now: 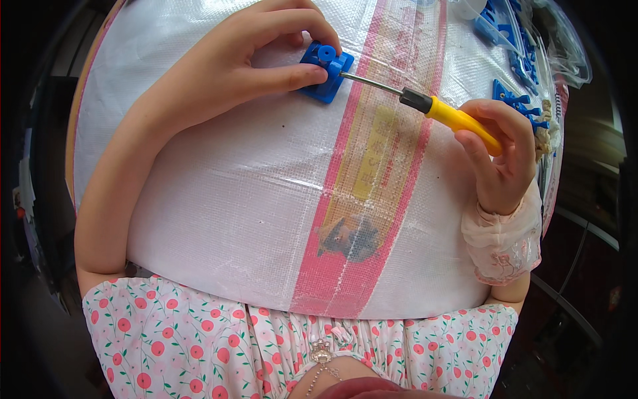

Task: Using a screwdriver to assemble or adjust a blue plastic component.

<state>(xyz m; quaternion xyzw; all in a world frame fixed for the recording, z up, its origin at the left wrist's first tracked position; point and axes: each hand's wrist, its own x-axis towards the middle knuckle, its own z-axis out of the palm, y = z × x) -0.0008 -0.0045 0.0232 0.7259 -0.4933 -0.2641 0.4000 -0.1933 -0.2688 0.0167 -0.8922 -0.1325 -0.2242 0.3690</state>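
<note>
My left hand [282,56] grips a small blue plastic part [323,90] between thumb and fingers, near the far middle of the table. The part has a flat square base and a round post standing up from it. From the right, a screwdriver [458,121] with a yellow handle, black collar and thin metal shaft reaches across to it. The shaft's tip meets the part's right side; any screw there is hidden. My right hand [502,143] is closed around the back end of the yellow handle.
A white woven plastic sheet [219,213] with a pink and yellow printed band covers the rounded table. Along the right edge lie more blue parts [518,103], with others among clear plastic bags [558,46] at the far right. A pale sheer cuff [503,233] circles my right wrist.
</note>
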